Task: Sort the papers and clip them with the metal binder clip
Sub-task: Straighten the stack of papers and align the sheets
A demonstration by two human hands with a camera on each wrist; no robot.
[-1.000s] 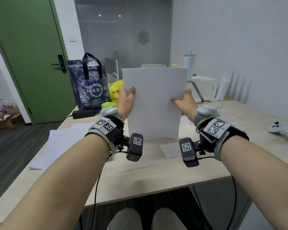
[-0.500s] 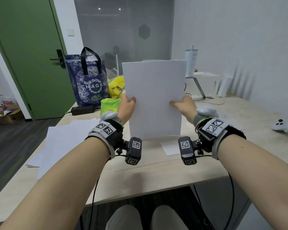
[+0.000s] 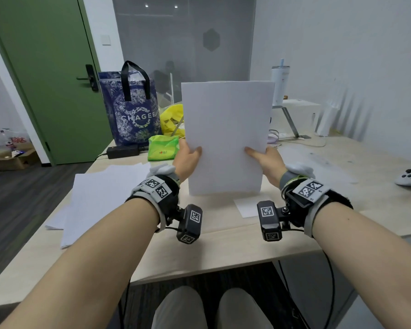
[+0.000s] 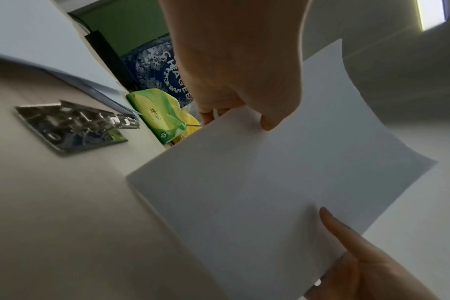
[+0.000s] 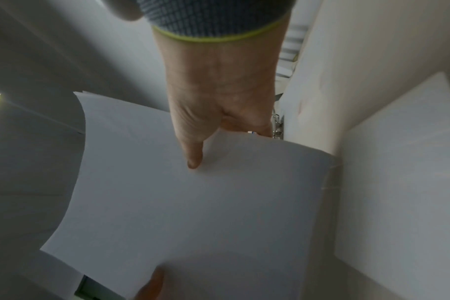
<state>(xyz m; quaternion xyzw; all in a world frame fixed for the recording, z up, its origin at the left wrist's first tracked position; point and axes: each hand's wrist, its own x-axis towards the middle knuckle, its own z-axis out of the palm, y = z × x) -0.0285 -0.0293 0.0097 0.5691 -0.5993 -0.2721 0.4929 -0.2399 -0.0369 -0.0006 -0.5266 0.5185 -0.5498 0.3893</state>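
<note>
Lowered slightly, the upright white paper stack (image 3: 226, 138) stays pinched between left hand (image 3: 188, 160) and right hand (image 3: 267, 162), thumbs in front; loose pinches could let sheets fan; the shiny metal binder clip (image 4: 69, 125) lies beyond the left fingers.

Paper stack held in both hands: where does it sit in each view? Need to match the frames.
Head: the paper stack stands upright at centre, lower edge on the table, between left hand and right hand.
Left wrist: fills centre-right, below the hand.
Right wrist: centre and lower left.
Shared landmark: the thumbs pressing the near face; the green packet shows in head and left wrist only.
</note>
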